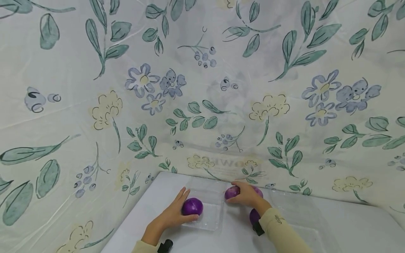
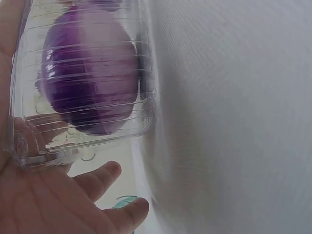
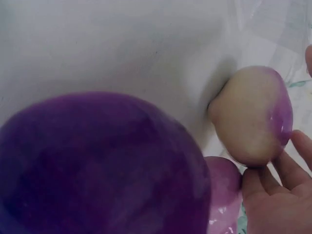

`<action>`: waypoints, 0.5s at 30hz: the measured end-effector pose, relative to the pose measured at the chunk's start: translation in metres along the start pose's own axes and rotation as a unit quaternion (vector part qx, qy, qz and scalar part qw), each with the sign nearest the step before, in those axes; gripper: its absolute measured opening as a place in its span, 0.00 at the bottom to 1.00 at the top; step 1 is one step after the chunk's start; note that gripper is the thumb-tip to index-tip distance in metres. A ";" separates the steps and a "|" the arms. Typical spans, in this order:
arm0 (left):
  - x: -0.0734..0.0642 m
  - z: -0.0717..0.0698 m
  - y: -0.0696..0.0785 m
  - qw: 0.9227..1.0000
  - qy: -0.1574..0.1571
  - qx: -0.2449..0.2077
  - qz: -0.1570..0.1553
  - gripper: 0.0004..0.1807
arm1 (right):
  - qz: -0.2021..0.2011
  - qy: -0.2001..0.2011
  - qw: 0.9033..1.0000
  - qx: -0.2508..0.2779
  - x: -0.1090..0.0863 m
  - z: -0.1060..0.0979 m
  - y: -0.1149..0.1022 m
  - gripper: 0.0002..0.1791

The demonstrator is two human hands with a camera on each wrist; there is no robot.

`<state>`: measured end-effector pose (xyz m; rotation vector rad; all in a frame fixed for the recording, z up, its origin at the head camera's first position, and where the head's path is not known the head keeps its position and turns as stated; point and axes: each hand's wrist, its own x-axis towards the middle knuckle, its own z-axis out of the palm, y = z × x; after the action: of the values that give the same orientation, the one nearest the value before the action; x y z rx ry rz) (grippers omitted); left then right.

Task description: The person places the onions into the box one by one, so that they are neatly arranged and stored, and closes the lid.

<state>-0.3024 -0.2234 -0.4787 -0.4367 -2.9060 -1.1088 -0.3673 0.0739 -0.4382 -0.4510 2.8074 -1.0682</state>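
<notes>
A glossy purple turnip (image 1: 192, 206) sits in a clear plastic tray (image 1: 210, 225) at the left. My left hand (image 1: 172, 211) lies against the tray's left side, thumb in front and fingers stretched toward the back; the left wrist view shows straight fingers (image 2: 100, 180) beside its ribbed wall. My right hand (image 1: 248, 195) holds a purple-and-white turnip (image 3: 251, 117) between thumb and fingers, just right of that tray. A pinkish turnip (image 3: 224, 195) sits close beside the held one. A dark purple turnip (image 1: 254, 216) lies under the right wrist, partly hidden.
Another clear plastic container (image 1: 303, 228) lies on the white table (image 1: 142, 200) to the right, partly behind the right sleeve. A floral-patterned sheet (image 1: 202, 140) hangs along the table's back and left edges. Black wrist straps show at both cuffs.
</notes>
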 end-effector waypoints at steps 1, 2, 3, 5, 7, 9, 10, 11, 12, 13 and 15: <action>0.000 0.000 0.001 1.000 -0.001 -0.002 -0.001 0.60 | -0.002 -0.003 1.000 0.000 -0.001 0.000 0.000 0.43; -0.001 0.000 0.001 1.000 -0.002 -0.003 -0.002 0.59 | -0.003 -0.005 1.000 -0.001 -0.001 0.001 0.000 0.43; -0.001 0.000 0.001 1.000 -0.003 -0.004 -0.002 0.59 | -0.003 -0.006 1.000 -0.001 -0.001 0.001 0.000 0.42; -0.002 -0.001 0.002 1.000 -0.004 -0.006 -0.002 0.59 | -0.007 -0.008 1.000 -0.003 -0.002 0.001 0.000 0.40; -0.002 -0.001 0.003 1.000 -0.005 -0.006 -0.004 0.59 | -0.002 -0.017 1.000 -0.004 -0.001 0.002 0.000 0.38; -0.002 -0.001 0.002 1.000 -0.005 -0.005 -0.005 0.60 | 0.004 -0.029 0.999 -0.013 -0.002 0.003 0.001 0.37; -0.001 -0.001 0.002 1.000 -0.005 -0.004 -0.006 0.60 | 0.006 -0.034 0.999 -0.019 -0.002 0.003 0.001 0.37; -0.001 -0.001 0.002 1.000 -0.005 -0.003 -0.006 0.60 | 0.009 -0.039 0.999 -0.021 -0.003 0.004 0.001 0.37; -0.001 -0.001 0.001 1.000 -0.004 -0.002 -0.006 0.60 | 0.013 -0.044 0.999 -0.026 -0.004 0.004 0.002 0.37; -0.001 0.000 0.001 1.000 -0.004 -0.002 -0.006 0.60 | 0.015 -0.048 0.998 -0.032 -0.005 0.005 0.002 0.37; -0.001 0.000 0.001 1.000 -0.004 0.000 -0.008 0.60 | 0.018 -0.053 0.998 -0.032 -0.008 0.005 0.002 0.37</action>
<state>-0.3013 -0.2230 -0.4783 -0.4215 -2.9217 -1.1108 -0.3596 0.0743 -0.4432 -0.4478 2.7527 -0.9205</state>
